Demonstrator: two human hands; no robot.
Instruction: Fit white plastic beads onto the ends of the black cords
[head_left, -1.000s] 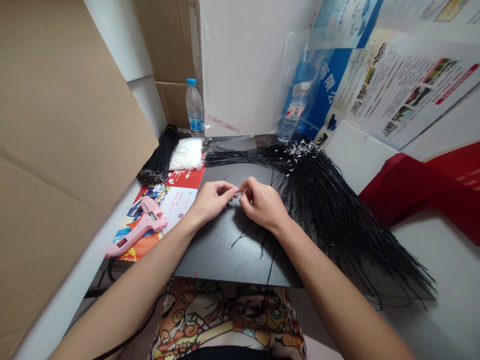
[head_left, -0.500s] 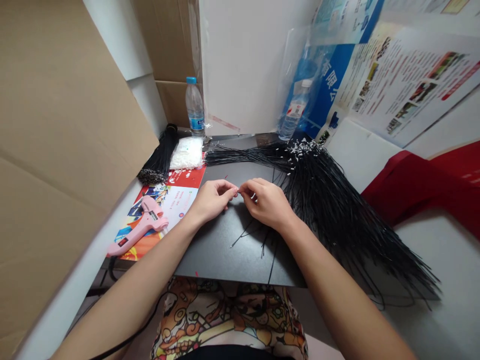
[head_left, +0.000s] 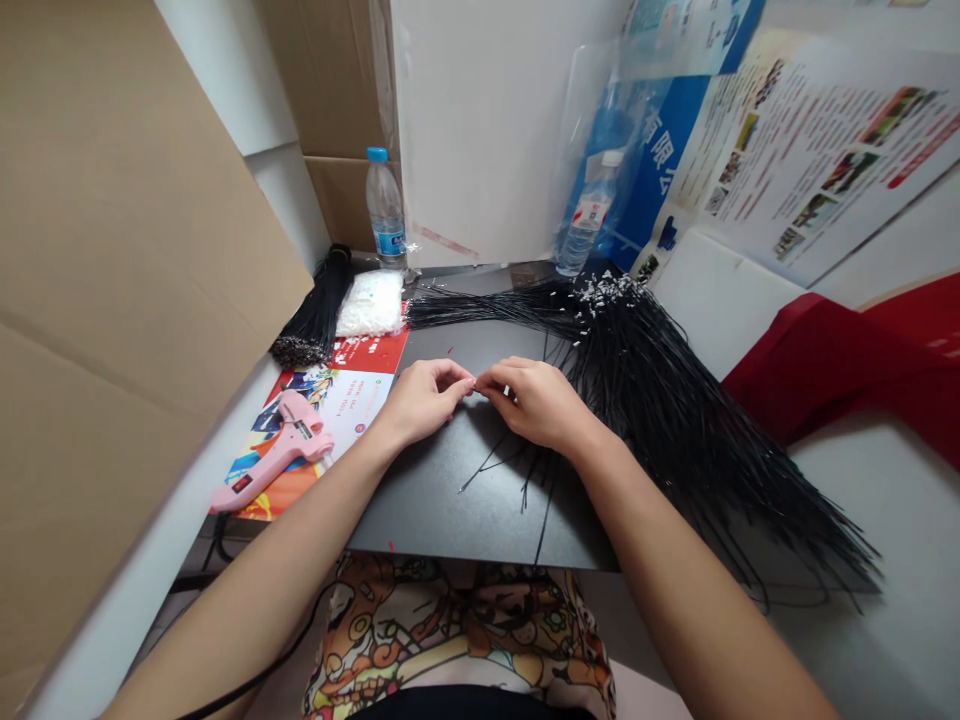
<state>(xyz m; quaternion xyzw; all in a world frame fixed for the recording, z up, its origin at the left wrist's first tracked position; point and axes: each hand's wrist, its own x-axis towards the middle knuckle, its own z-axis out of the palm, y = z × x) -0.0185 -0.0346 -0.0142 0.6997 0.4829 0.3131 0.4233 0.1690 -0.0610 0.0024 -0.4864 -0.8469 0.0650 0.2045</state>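
Over the middle of the dark table, my left hand (head_left: 427, 400) and my right hand (head_left: 536, 398) meet fingertip to fingertip, each closed in a pinch. A tiny dark piece shows between the fingertips and looks like the end of a thin black cord; most of it is hidden. Under my right hand, a few loose black cords (head_left: 484, 468) lie on the tabletop. Close by on the right spreads a large pile of black cords (head_left: 675, 430) with small white tips at its far end. Another bundle of black cords (head_left: 487, 308) lies crosswise behind my hands.
On the left, a pink glue gun (head_left: 274, 450) rests on a printed sheet (head_left: 349, 395). Behind it are a bag of white pieces (head_left: 371, 303) and a tied black bundle (head_left: 319, 305). Two bottles, one blue-capped (head_left: 385, 215) and one white-capped (head_left: 589, 220), stand at the back. Cardboard (head_left: 135, 250) walls the left.
Both hands stay together at nearly the same spot. The right hand's fingers have shifted slightly and its wrist has turned a little. The view has moved slightly.
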